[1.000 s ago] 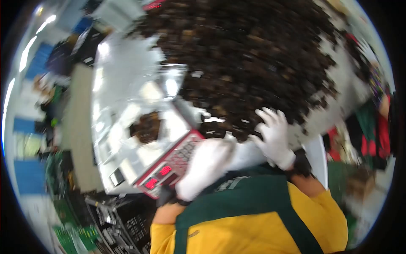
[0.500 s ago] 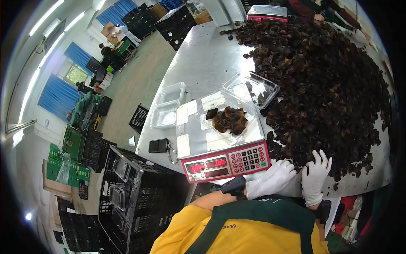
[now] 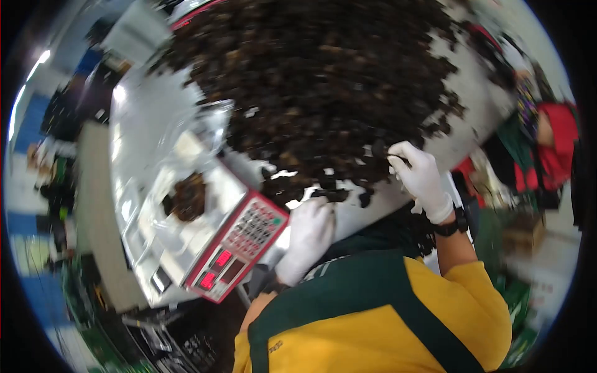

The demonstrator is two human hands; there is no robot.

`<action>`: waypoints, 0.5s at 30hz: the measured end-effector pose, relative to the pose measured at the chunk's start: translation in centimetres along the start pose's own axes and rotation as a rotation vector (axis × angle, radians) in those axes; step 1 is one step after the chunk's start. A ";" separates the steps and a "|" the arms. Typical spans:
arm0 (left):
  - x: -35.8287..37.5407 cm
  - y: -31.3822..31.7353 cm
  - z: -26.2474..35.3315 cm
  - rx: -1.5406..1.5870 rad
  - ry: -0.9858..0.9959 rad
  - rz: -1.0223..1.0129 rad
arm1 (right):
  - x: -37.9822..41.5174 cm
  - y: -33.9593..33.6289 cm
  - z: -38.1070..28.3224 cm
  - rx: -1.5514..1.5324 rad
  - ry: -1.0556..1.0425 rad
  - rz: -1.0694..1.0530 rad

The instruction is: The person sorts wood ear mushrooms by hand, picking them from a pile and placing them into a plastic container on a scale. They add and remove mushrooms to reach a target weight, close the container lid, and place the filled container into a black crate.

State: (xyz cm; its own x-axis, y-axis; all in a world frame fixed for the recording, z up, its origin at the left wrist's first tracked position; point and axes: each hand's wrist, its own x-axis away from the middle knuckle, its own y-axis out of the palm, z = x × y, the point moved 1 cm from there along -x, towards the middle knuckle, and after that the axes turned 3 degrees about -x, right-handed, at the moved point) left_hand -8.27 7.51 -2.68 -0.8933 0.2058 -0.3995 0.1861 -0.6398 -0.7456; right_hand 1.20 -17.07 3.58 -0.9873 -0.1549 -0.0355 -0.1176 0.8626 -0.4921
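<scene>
A big heap of dark wood ear mushrooms (image 3: pixel 317 87) covers much of the metal table. My left hand (image 3: pixel 311 233), in a white glove, is at the heap's near edge beside the scale. Its fingers are curled in, and blur hides what they hold, if anything. Farther right, my gloved right hand (image 3: pixel 421 177) is raised at the heap's edge, thumb and fingers bent together; I cannot make out what is between them. The red and white scale (image 3: pixel 239 233) has glowing red digits. On its plate, a clear plastic container holds several brown mushrooms (image 3: pixel 188 198).
An open clear lid (image 3: pixel 214 124) lies between scale and heap. Clear containers (image 3: pixel 129 202) and a dark phone-like device (image 3: pixel 161 280) are near the table's left edge. Black crates (image 3: pixel 177 336) stand below. At right is a person in red (image 3: pixel 550 143).
The view has swung to the right and is blurred. My right hand has moved away from my left, along the heap's edge, and its fingers have curled in.
</scene>
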 end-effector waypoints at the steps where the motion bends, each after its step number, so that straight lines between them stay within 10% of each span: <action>1: -0.1 0.0 0.0 0.004 0.000 -0.008 | 0.6 -1.6 1.1 -0.040 0.059 0.016; 8: -0.2 0.1 0.2 -0.050 0.000 -0.059 | 5.8 -10.9 6.7 0.135 0.392 -0.075; 10: 0.0 0.0 0.2 -0.042 -0.010 -0.067 | 7.0 -11.5 6.7 0.738 0.034 -0.030; 15: 0.9 -0.4 0.3 0.007 -0.092 -0.090 | 3.9 -4.5 1.1 0.443 -0.211 -0.005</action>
State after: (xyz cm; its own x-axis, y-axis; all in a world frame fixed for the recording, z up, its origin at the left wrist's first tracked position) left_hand -9.30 7.76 -2.60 -0.9402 0.1934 -0.2803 0.1014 -0.6269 -0.7724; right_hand -2.00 -22.09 4.69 -0.9383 -0.2920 -0.1856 -0.0199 0.5809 -0.8137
